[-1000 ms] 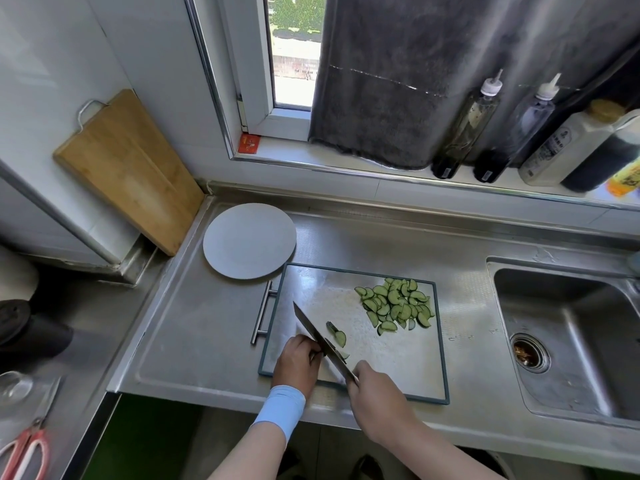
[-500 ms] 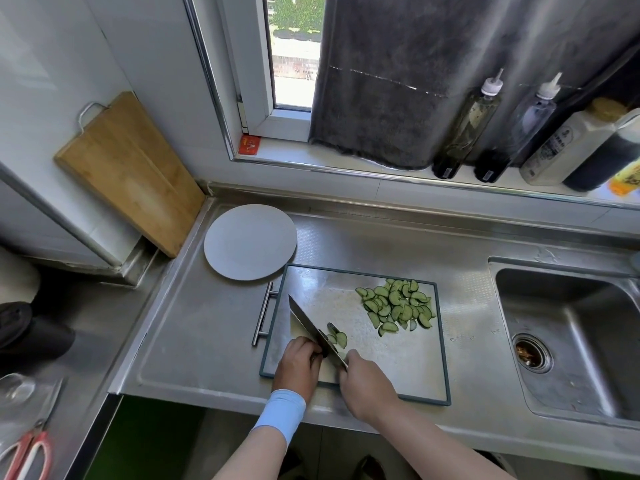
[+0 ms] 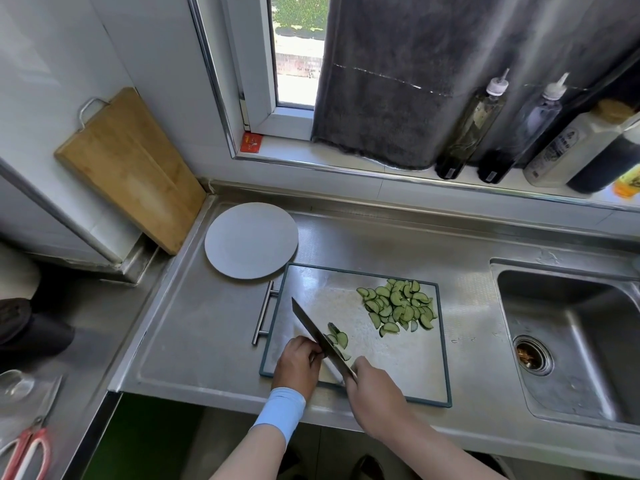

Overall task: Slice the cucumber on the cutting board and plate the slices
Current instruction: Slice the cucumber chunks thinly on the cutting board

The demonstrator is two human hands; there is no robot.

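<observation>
Hands: right hand (image 3: 375, 386) gripping knife (image 3: 318, 332) handle; left hand (image 3: 298, 362) curling, pinning cucumber stub, mostly hidden, at near edge of board (image 3: 398, 368); slices (image 3: 398, 306) lying far right: light, wet, slippery; judging blade-scoop better than pinching.

Countertop (image 3: 381, 244): brushed steel, dull sheen. Cutting board (image 3: 408, 362): scuffed metal face. Far-left wooden board (image 3: 131, 168): matt grain. Plate (image 3: 251, 240): matt, smooth. Curtain (image 3: 398, 81): fuzzy cloth.

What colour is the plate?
The plate is plain light grey; the head view shows it best.
</observation>
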